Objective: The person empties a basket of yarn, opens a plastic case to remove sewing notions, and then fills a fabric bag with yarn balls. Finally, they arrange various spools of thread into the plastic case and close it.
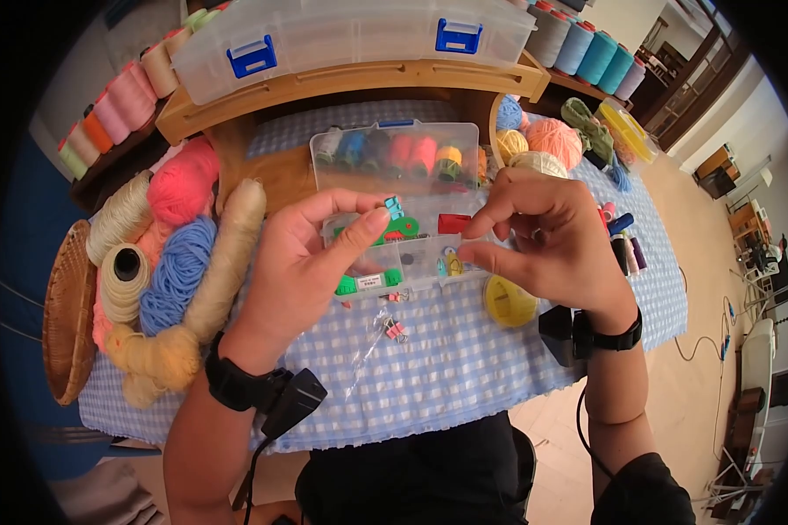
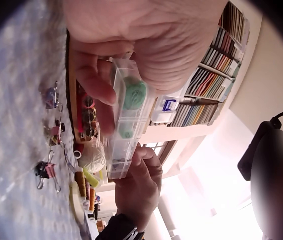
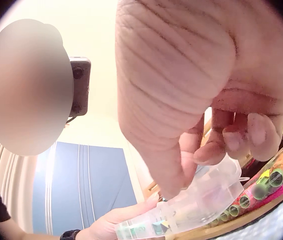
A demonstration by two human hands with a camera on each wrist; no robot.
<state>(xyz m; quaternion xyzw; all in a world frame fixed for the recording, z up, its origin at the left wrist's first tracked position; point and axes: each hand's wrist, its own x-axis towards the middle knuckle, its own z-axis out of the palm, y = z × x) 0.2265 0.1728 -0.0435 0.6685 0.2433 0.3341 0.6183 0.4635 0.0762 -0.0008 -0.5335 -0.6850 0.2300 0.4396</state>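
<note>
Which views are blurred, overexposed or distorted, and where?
Head view: fisheye bends the edges, dark vignette, sharp centre on the clear organizer box. Left wrist view: left hand near and soft, bright window glare lower right. Right wrist view: right hand fills the frame, blurred, background washed out.

A small clear plastic compartment box [image 1: 403, 249] is held up between the two hands, off the worktop. The left hand [image 1: 302, 262] grips its left end, thumb laid over the top; the right hand [image 1: 547, 236] pinches its right edge with curled fingertips. Its compartments hold a green spool, a blue clip, a red piece and a labelled green piece. From the left wrist it [image 2: 126, 115] shows edge-on, nearly upright.
</note>
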